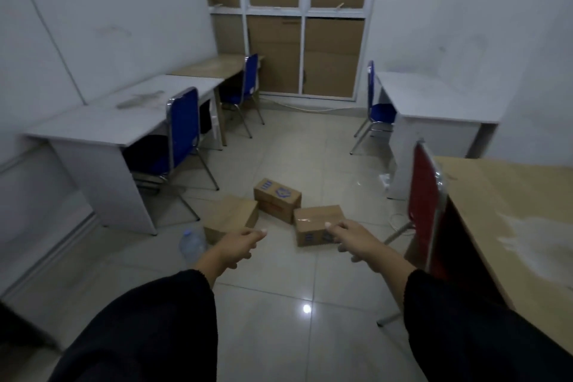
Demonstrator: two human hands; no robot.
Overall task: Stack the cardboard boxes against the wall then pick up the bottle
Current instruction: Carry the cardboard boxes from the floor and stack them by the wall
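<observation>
Three cardboard boxes lie on the tiled floor in the middle of the room: a plain left box (231,214), a middle box (277,198) with blue print, and a right box (316,222) sealed with tape. A clear plastic bottle (191,243) with a blue cap stands on the floor left of the boxes. My left hand (238,243) reaches out in front of the left box, fingers loosely curled, holding nothing. My right hand (353,237) stretches toward the right box and overlaps its near corner in view; it holds nothing.
White desks (102,124) with blue chairs (183,130) line the left wall. Another white desk (434,102) and blue chair stand at the right. A red chair (424,195) and a brown table (508,205) are close on my right. The far window (304,25) is covered with cardboard.
</observation>
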